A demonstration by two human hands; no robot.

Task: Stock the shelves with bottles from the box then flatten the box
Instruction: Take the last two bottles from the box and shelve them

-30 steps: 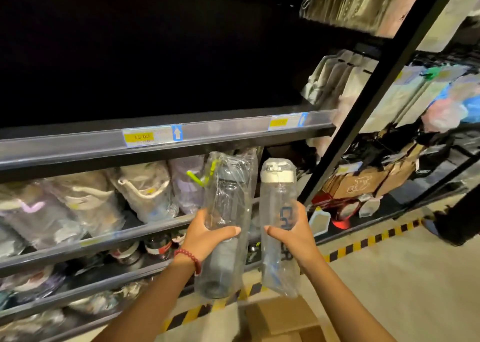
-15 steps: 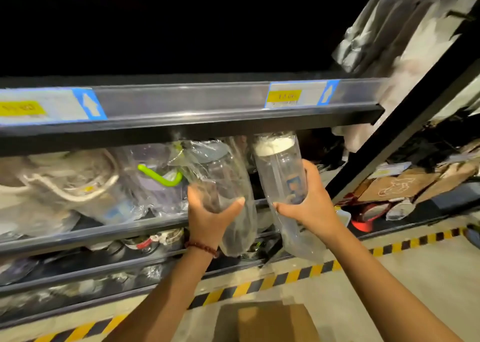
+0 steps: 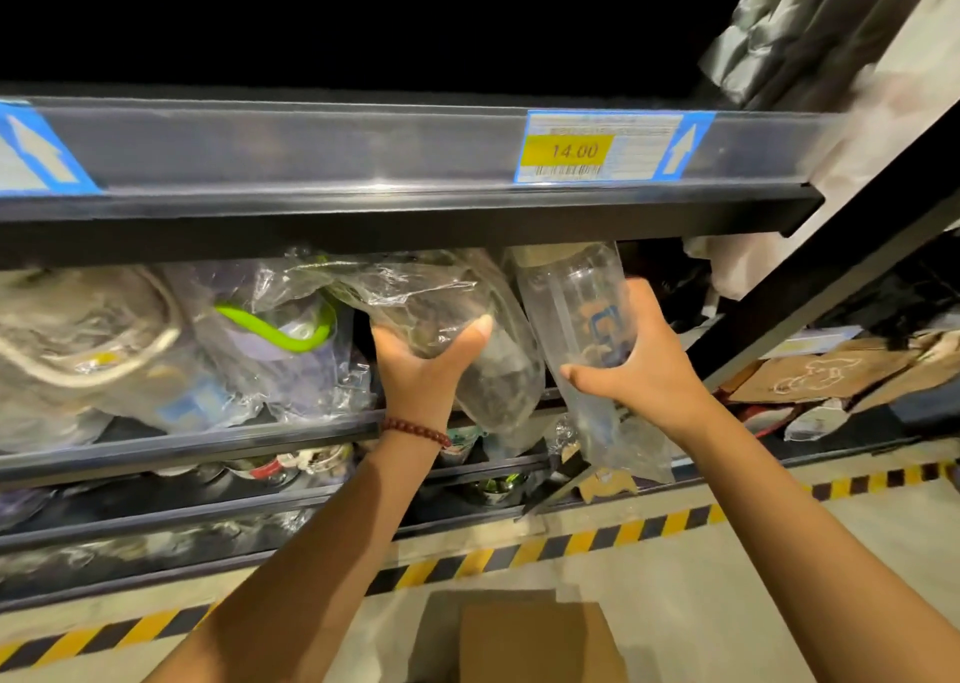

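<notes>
While both arms reach up toward the shelving, each hand has a bagged bottle in its grasp; the left hand (image 3: 423, 365), with a dark red bead bracelet (image 3: 415, 430) at its wrist, curls its fingers and thumb around a clear bottle in crinkled plastic wrap (image 3: 467, 339), which is tilted with its top leaning in under the shelf edge; the right hand (image 3: 636, 365) wraps around a taller clear bottle with a pale lid and blue lettering (image 3: 576, 308), also tilted, its lid tucked just beneath the upper shelf rail (image 3: 363, 163), its loose bag end hanging down below the hand. Both bottles sit side by side at the mouth of the middle shelf (image 3: 208, 448), near each other but whether they touch I cannot tell; to their left on that shelf lies another wrapped bottle with a lime green handle (image 3: 275, 329), and further left more bagged goods with a pale rope-like strap (image 3: 88, 334). On the rail above, a yellow price tag reading 14.00 (image 3: 576, 150) sits beside a blue label with a white arrow (image 3: 680, 147). Down on the floor, just before the yellow and black hazard stripe (image 3: 545, 547), stands the brown cardboard box (image 3: 530, 641), between the two forearms.
</notes>
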